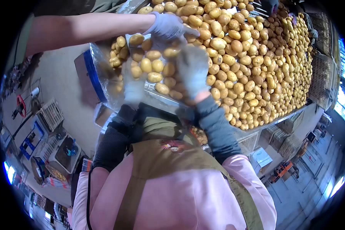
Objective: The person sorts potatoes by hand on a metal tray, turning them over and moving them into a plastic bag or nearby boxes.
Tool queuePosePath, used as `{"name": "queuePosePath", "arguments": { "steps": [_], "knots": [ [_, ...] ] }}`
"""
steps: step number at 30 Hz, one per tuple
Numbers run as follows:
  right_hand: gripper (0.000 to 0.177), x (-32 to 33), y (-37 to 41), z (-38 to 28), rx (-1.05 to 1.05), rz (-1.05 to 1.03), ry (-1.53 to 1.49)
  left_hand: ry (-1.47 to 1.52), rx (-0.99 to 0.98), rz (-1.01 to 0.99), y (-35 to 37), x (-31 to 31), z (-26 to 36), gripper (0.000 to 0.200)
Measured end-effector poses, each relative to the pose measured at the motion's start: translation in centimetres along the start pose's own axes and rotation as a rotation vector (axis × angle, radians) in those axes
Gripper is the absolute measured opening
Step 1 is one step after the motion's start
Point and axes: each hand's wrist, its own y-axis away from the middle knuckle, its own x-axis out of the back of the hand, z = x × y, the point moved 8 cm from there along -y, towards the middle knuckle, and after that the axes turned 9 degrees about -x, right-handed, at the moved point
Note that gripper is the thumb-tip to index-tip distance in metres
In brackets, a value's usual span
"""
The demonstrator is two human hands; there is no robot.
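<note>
Potatoes (237, 46) cover a large sorting table in front of me. My left hand (134, 86), in a pale glove, is at the near left edge of the heap, beside a few loose potatoes (154, 66). Motion smears its fingers. My right hand (194, 71), also gloved, is over the potatoes to the right of that group. It is blurred too, so I cannot make out whether it holds anything. Between my hands, several potatoes lie on a metal surface.
A co-worker's gloved hand (166, 27) reaches in from the left over the potatoes, close above my hands. A clear plastic bag (110, 82) with potatoes hangs at the table's left end, beside a blue-edged crate (92, 74). Stacked crates (322, 80) stand at the far right.
</note>
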Motion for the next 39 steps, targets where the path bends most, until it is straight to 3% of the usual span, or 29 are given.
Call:
{"name": "queuePosePath", "arguments": {
  "steps": [1,3,4,7,8,9,11,13,14,17,19,21,22,23,25,26,27,29,30,33,34,37,39],
  "knots": [
    [0.016,1.0,-1.4,1.4,-0.042,0.202,0.025,0.074,0.071,0.020,0.1,0.2,-0.7,0.081],
    [0.022,0.6,-1.7,3.4,-0.132,0.085,0.020,0.223,0.212,0.063,0.0,0.7,-2.4,0.079],
    [0.025,0.3,-1.8,4.2,-0.171,0.028,0.017,0.157,0.243,0.098,0.1,1.3,-2.9,0.073],
    [0.039,1.2,0.8,5.0,-0.160,0.174,0.044,0.069,0.199,0.130,-0.9,3.1,-4.1,0.067],
    [0.050,-0.4,2.1,5.1,-0.184,0.095,0.098,0.047,0.241,0.094,-0.8,3.1,-4.3,0.066],
    [0.049,0.4,2.9,2.0,-0.060,0.082,0.221,0.025,0.281,0.056,-0.7,3.1,-4.2,0.066],
    [0.044,-2.7,5.1,-0.4,-0.097,-0.397,0.022,0.037,0.168,0.021,-0.9,1.8,-2.7,0.062],
    [0.042,-2.5,9.4,-3.6,0.197,-0.240,-0.056,0.062,0.099,-0.021,-0.6,0.7,-1.9,0.062],
    [0.052,-3.0,11.2,-2.8,0.128,-0.241,-0.138,0.084,0.109,-0.044,-0.7,0.2,-0.6,0.065],
    [0.052,-2.4,11.0,-1.2,-0.063,-0.314,-0.132,0.035,0.063,-0.062,-1.0,-0.2,0.3,0.070],
    [0.041,-2.9,10.2,-3.4,0.056,-0.224,-0.080,-0.104,-0.057,-0.009,-1.1,-0.2,1.2,0.064],
    [0.033,-3.8,8.4,-5.0,0.164,-0.284,-0.200,0.143,0.090,0.071,-1.6,0.1,-1.1,0.060],
    [0.030,-4.4,6.4,-4.1,0.085,-0.382,-0.095,0.263,0.161,0.107,-1.9,0.6,-2.3,0.059],
    [0.027,-4.7,4.4,-2.4,0.004,-0.479,0.009,0.201,0.137,0.101,-2.2,1.3,-2.6,0.057],
    [0.022,-1.1,0.1,2.2,-0.099,-0.047,0.158,0.078,0.093,0.093,-2.4,2.7,-2.5,0.053],
    [0.021,-0.4,-1.6,3.6,-0.041,-0.008,0.169,0.166,0.179,0.059,-2.2,2.9,-0.9,0.051],
    [0.020,-0.2,-2.8,4.5,0.015,0.032,0.180,0.137,0.082,0.041,-2.0,2.7,-0.1,0.051],
    [0.027,-3.0,-3.6,4.2,0.091,-0.003,0.467,0.088,-0.124,0.003,-2.0,2.0,1.6,0.051],
    [0.038,-4.2,-4.2,5.0,0.000,-0.186,0.460,0.068,-0.146,0.026,-1.9,1.8,3.2,0.050],
    [0.029,-4.6,-4.7,5.5,0.020,-0.194,0.343,-0.078,-0.319,0.056,-1.1,1.4,5.6,0.049],
    [0.025,-3.1,-4.3,5.6,0.019,-0.081,0.121,-0.079,-0.326,0.043,-1.2,1.2,6.2,0.047],
    [0.020,3.7,0.1,6.2,-0.221,0.190,-0.285,-0.089,-0.431,-0.076,-1.2,0.8,8.1,0.045],
    [0.020,4.7,5.4,10.4,-0.607,0.097,-0.808,-0.071,-0.487,-0.150,-1.9,0.1,10.0,0.041]
  ]
}}
